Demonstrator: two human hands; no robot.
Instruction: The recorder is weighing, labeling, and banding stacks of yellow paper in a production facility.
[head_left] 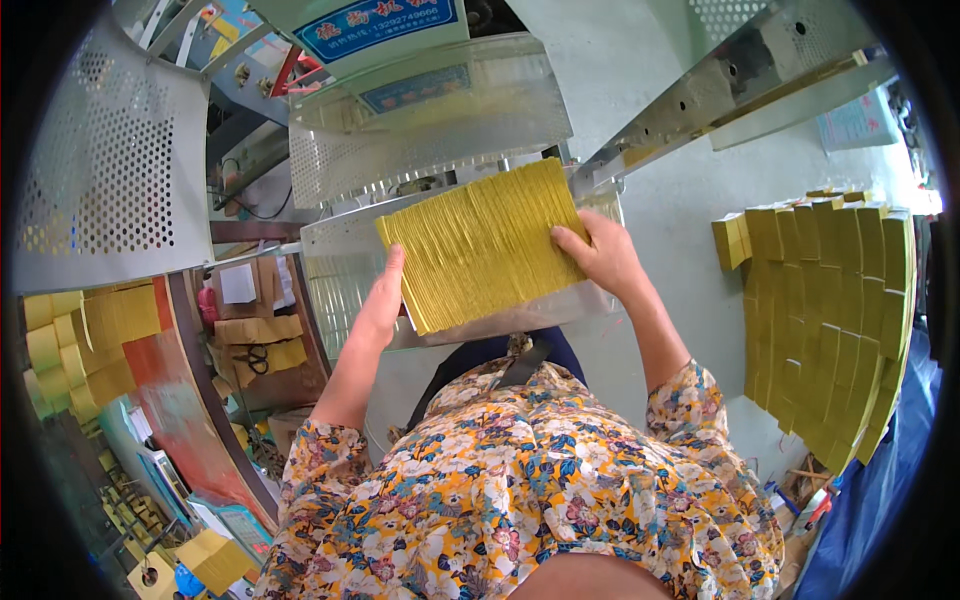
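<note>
Between my two hands I hold a long stack of gold paper sheets (490, 245), pressed together with their thin edges facing up. My left hand (382, 297) is against the stack's left end, fingers mostly hidden beneath or behind it. My right hand (603, 252) grips the right end, its thumb lying on the upper edge. The stack is tilted, its right end farther from me. Under it is a shiny metal tray (340, 262) at the front of a machine; whether the stack touches the tray cannot be made out.
A clear perforated guard (430, 125) stands beyond the tray. A perforated metal panel (110, 170) is at left, and a metal beam (690, 100) slants at right. Gold paper bundles (815, 310) are piled at right. Scissors (253, 357) lie on a shelf beside the red-brown table (190, 385).
</note>
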